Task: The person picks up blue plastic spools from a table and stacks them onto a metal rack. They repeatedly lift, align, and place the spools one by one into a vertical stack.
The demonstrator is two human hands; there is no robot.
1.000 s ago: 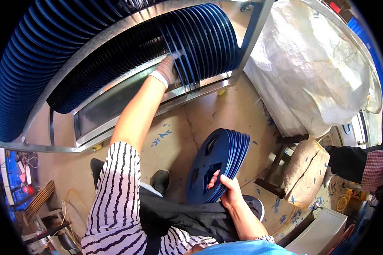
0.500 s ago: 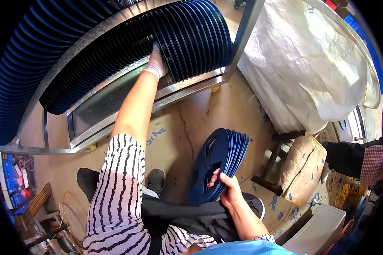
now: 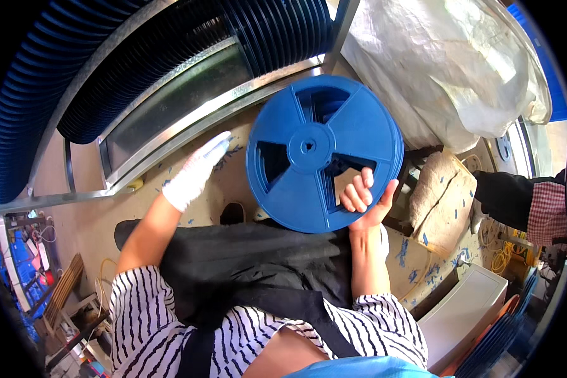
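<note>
My right hand [image 3: 366, 203] grips a stack of round blue plastic reel discs [image 3: 299, 192] in front of my lap. Its fingers hook through a wedge-shaped cutout near the lower right edge, the thumb outside the rim. The stack's broad face is turned up toward me, with a small hub hole in its middle; more layers show at the right rim. To the left of the stack, apart from it, my left hand [image 3: 198, 171] in a white glove stretches its fingers out, holding nothing. Beyond it, rows of dark blue discs [image 3: 280, 31] stand on edge in a metal rack.
The rack's metal frame [image 3: 170, 134] runs across the far left. A large whitish plastic sheet [image 3: 441, 69] hangs at far right, near a stool with a worn, padded top [image 3: 444, 198]. Blue scraps litter the floor. Another person's sleeve [image 3: 548, 211] enters from the right.
My left hand has come back from the disc row in the rack to beside the stack. My right hand has raised the stack and turned its flat face toward me.
</note>
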